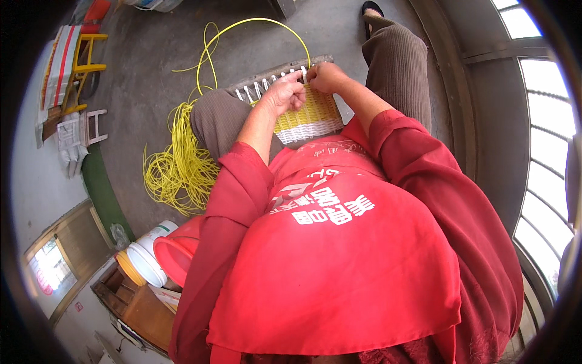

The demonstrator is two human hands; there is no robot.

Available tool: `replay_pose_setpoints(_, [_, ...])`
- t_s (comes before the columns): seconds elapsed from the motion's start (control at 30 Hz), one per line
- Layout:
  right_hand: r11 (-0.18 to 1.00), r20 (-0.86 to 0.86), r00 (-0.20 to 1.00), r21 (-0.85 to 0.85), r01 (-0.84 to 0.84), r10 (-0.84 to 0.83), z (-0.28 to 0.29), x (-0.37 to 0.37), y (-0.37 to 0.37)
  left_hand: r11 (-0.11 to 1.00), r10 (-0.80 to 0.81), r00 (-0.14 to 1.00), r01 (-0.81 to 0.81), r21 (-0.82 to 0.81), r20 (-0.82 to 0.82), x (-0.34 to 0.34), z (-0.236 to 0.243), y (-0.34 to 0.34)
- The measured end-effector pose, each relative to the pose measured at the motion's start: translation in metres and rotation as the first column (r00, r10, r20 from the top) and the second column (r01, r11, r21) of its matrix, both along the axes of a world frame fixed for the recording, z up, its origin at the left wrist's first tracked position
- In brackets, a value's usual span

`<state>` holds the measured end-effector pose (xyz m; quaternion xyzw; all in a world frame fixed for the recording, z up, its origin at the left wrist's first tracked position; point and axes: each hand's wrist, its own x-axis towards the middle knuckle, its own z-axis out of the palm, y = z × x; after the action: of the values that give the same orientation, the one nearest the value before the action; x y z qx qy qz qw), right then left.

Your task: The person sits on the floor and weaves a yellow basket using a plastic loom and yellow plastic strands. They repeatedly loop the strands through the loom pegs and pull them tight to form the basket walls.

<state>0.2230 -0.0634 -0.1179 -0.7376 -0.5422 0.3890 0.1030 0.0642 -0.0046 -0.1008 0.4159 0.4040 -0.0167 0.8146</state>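
Note:
A woven frame (309,121) lies between my knees, with yellow and white weaving and white strips along its upper part. My left hand (285,92) is at these strips, index finger stretched toward the top edge and other fingers loosely bent, with nothing visible held. My right hand (323,77) is closed at the top right of the weaving, pinching the yellow strand (260,20), which arcs up and leftward from it. Its fingertips are partly hidden. A large tangled coil of yellow strand (176,170) lies on the floor beside my left leg.
Yellow stools (91,67) and a small white stool (97,127) stand along the left wall. A red basin (170,255), white buckets (145,261) and a wooden cabinet (145,309) are at lower left. A window wall (473,121) runs along my right.

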Motion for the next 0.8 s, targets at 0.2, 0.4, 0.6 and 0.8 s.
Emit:
replay_pose_setpoints(0.2, [0.992, -0.028, 0.993, 0.046, 0.119, -0.118, -0.005, -0.006, -0.004, 0.939, -0.209, 0.93, 0.277, 0.204, -0.302, 0.009, 0.008, 0.012])
replay_pose_setpoints(0.4, [0.986, 0.027, 0.987, 0.062, 0.158, -0.159, -0.004, -0.01, -0.007, 0.984, -0.1, 0.97, 0.129, 0.12, -0.223, 0.011, 0.002, 0.003])
replay_pose_setpoints(0.6, [0.996, -0.123, 0.992, 0.084, 0.034, -0.024, -0.007, 0.0, -0.002, 0.975, 0.176, 0.981, -0.162, -0.151, 0.08, 0.0, -0.019, -0.001])
replay_pose_setpoints(0.8, [0.994, -0.246, 0.963, -0.036, 0.1, -0.105, 0.004, -0.008, -0.001, 0.992, 0.072, 0.995, -0.064, -0.105, 0.075, 0.001, -0.013, 0.0])
